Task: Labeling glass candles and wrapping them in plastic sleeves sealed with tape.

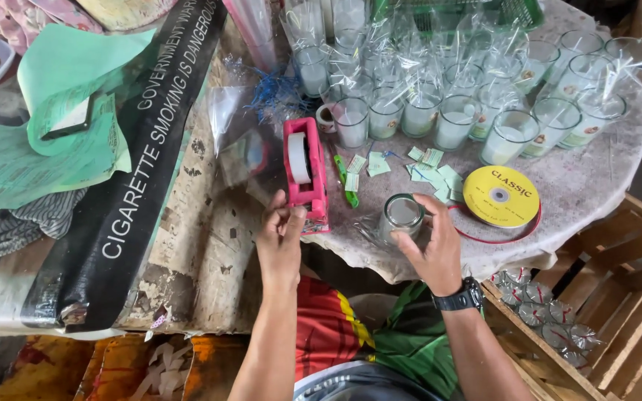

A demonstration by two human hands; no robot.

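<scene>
My left hand (280,230) pinches the end of the white tape at the near end of a pink tape dispenser (305,172) standing on the table. My right hand (431,245) grips a small glass candle jar (401,214) wrapped in clear cellophane, upright near the table's front edge. A black watch sits on my right wrist. Small pale green paper labels (432,172) lie scattered just beyond the jar. A green pen (346,181) lies right of the dispenser.
Several cellophane-wrapped glass candles (455,111) crowd the far side of the round table (603,171). A yellow ribbon spool (501,195) lies at right. Green papers (53,119) and a black printed banner (143,171) cover the left. A wooden crate (596,327) holds wrapped candles.
</scene>
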